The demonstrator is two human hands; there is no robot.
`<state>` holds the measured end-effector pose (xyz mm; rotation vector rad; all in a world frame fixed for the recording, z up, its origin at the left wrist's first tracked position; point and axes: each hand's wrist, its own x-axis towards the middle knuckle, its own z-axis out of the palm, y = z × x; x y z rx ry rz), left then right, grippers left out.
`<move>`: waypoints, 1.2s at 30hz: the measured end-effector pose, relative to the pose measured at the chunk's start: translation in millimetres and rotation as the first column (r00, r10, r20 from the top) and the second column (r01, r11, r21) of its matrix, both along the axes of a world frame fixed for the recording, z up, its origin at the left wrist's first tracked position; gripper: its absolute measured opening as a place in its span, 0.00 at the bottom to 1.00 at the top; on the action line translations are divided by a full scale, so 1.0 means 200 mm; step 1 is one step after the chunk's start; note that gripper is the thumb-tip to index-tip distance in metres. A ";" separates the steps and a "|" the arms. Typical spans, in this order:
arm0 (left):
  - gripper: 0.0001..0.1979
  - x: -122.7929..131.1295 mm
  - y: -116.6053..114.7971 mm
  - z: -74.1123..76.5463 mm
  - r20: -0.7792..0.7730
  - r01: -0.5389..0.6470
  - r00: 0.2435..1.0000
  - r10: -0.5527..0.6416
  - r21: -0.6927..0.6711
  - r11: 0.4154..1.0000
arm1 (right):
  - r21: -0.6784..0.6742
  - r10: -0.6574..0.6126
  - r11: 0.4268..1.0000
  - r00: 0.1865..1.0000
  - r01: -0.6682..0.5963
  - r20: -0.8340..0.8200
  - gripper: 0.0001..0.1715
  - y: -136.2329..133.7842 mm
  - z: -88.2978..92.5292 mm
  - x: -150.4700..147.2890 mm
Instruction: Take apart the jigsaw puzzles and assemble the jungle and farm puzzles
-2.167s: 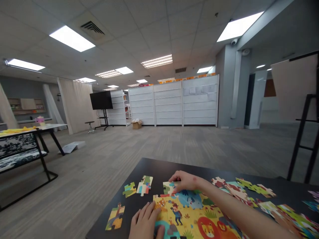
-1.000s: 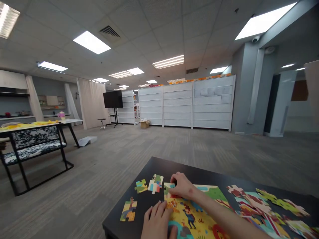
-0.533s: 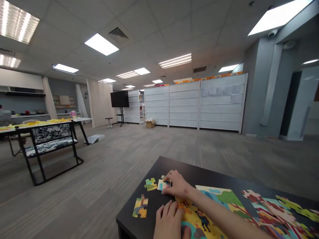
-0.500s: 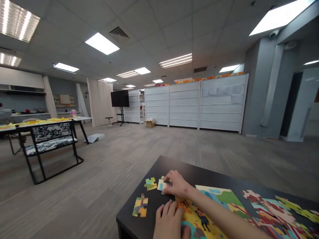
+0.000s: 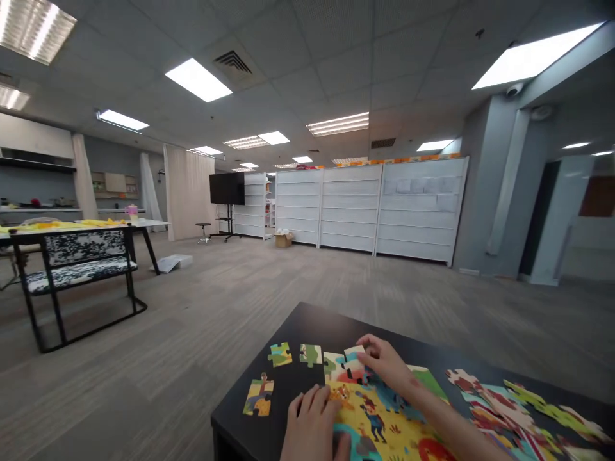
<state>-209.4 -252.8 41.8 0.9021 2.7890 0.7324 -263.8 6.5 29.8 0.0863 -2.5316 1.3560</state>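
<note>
A partly joined jigsaw puzzle with a yellow, animal-filled picture lies on the black table. At its top edge my right hand pinches a pale and blue puzzle piece, which looks slightly tilted against the neighbouring pieces. My left hand lies flat at the puzzle's left side, fingers stretched out over its edge and the tabletop. Loose to the left are a green piece, a green and yellow piece and a yellow piece with a tree trunk. My right forearm hides part of the puzzle.
More loose puzzle pieces are heaped on the right of the black table. Across the floor stand a patterned chair, a long table with yellow items, a screen on a stand and white shelving.
My right hand has moved right from the loose pieces to the puzzle's top edge, holding a piece. A green piece it partly covered now shows. My left hand stays beside the puzzle.
</note>
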 end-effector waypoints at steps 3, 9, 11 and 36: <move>0.24 -0.01 0.01 -0.04 -0.032 -0.021 0.999 0.021 0.008 1.000 | 0.037 -0.030 0.999 0.999 0.030 0.017 0.15 0.02 -0.05 0.01; 0.25 -0.03 0.01 -0.10 -0.068 -0.038 0.997 0.040 0.030 0.999 | 0.173 -0.139 0.976 0.990 0.134 0.017 0.10 0.01 -0.06 0.00; 0.24 -0.03 0.01 -0.11 -0.094 -0.040 0.995 0.043 0.038 0.998 | 0.238 -0.172 0.957 0.985 0.163 0.019 0.09 0.01 -0.05 0.01; 0.27 0.00 0.01 -0.03 -0.021 -0.006 1.000 0.007 0.020 1.000 | 0.539 -0.037 0.842 0.999 0.010 0.039 0.12 -0.09 0.11 -0.05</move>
